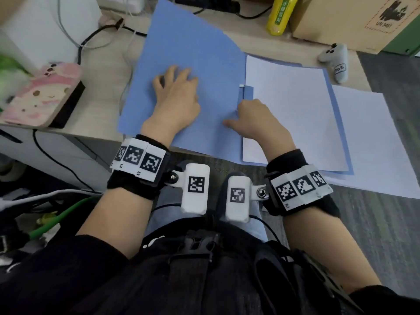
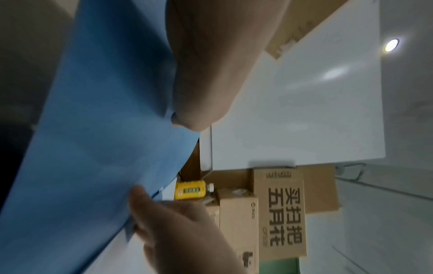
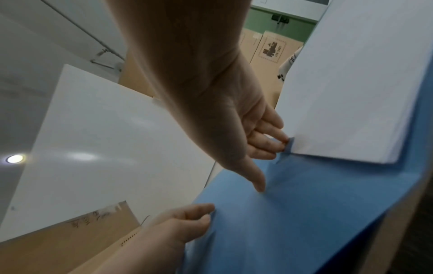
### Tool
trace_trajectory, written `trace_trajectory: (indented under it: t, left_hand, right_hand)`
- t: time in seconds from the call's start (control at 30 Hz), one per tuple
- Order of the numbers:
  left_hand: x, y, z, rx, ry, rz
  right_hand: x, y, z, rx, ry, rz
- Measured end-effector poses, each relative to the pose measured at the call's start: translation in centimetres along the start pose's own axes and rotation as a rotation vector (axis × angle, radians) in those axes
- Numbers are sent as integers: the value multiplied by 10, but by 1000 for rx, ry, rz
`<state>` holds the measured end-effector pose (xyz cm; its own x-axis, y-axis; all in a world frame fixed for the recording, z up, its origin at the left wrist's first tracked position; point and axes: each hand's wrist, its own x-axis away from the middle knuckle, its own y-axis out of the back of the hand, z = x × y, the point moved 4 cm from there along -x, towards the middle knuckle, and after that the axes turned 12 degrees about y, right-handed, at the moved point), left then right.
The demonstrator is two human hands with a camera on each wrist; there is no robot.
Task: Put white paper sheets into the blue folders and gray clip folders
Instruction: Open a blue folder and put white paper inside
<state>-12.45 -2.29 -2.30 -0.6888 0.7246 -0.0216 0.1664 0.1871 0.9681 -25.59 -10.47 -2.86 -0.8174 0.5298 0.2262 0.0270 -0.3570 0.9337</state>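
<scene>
A blue folder [image 1: 181, 53] lies open across the desk edge. My left hand [image 1: 175, 94] presses flat on its left cover, fingers spread. White paper sheets [image 1: 291, 110] lie on the folder's right half. My right hand [image 1: 252, 117] is at the spine, and its fingertips [image 3: 279, 142] push a small blue flap [image 3: 289, 148] against the near-left corner of the paper stack [image 3: 351, 92]. The thumb [image 3: 259, 183] rests on the blue cover [image 3: 293, 213]. More white sheets [image 1: 368, 137] lie under the folder to the right. No gray clip folder is in view.
At the back stand a yellow bottle [image 1: 280, 14] and a cardboard box [image 1: 354, 17]. A gray controller [image 1: 336, 62] lies beyond the paper. A pink cartoon box [image 1: 43, 94] and cables [image 1: 91, 39] sit to the left. The folder overhangs the desk's near edge.
</scene>
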Motion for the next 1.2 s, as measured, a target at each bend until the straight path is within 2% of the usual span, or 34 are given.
trace_trajectory:
  t: [0.17,0.3,0.4,0.6,0.73,0.83,0.97,1.07,1.13,1.2]
  left_hand:
    - [0,23,54,108,246,-93]
    - [1,26,87,276,356,-23]
    - [5,25,98,497,385,33]
    - [11,31,97,1111,309,96]
    - [14,43,77,1321,186,175]
    - [17,47,55,1385,105,232]
    - [28,51,17,1354,-10,335]
    - [38,49,-8,1304,-98,353]
    - [41,44,-25,1217,-142,313]
    - [41,37,-42,1196,-165,350]
  right_hand:
    - [-14,-2,19,44,-63,53]
    - [-22,-13,33,117,-91,80]
    - [-29,-18,34,144,-128,93]
    - [-33,-21,30,44,-197,44]
    - [-26,-13,28,-51,-202,12]
    - [-17,-5,25,-99,-207,2]
    - [-7,2,16,-251,-197,-18]
    - [-1,3,5,-441,-199,-67]
    - [2,2,-3,-592,-181,-128]
    - [7,3,-14,-763,-154,-180]
